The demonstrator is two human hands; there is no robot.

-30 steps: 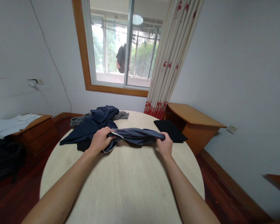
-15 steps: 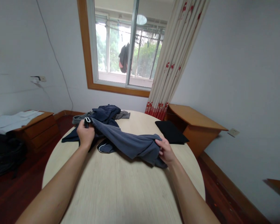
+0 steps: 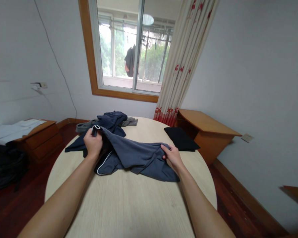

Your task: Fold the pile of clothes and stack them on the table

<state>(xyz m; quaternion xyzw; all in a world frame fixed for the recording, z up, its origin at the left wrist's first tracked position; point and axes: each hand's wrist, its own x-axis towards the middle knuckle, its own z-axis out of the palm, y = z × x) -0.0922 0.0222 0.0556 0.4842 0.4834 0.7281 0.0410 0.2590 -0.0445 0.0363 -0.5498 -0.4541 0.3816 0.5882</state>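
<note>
If you read the round bench (image 3: 129, 208) as a clock, with 6 on the wearer's side and 12 toward the window, the pale wood near 6 comes first, with a bare forearm reaching in on either side. A bit past the middle is the slate-blue garment (image 3: 139, 155), stretched between both hands, its lower part draping down toward the bench. Right hand (image 3: 173, 156), at about 2, has its fingers pinched narrow on the upper edge. Left hand (image 3: 92, 143), around 10, has its fingers closed on a white-trimmed corner and holds it up; another white-trimmed edge (image 3: 104, 162) hangs just below. Past the right hand, toward 1, lies a flat black cloth (image 3: 180, 138). Over at 11 there's a rumpled navy pile (image 3: 113, 119) with grey fabric (image 3: 129, 122) poking out beside it. Off the bench at 9 sits a black bag (image 3: 7, 168), then a drawer unit (image 3: 43, 142) with white sheets (image 3: 17, 129) on top. Brown desk (image 3: 208, 124) out by 1, then the red-flowered curtain (image 3: 182, 66) and finally the window (image 3: 116, 53) at 12.
</note>
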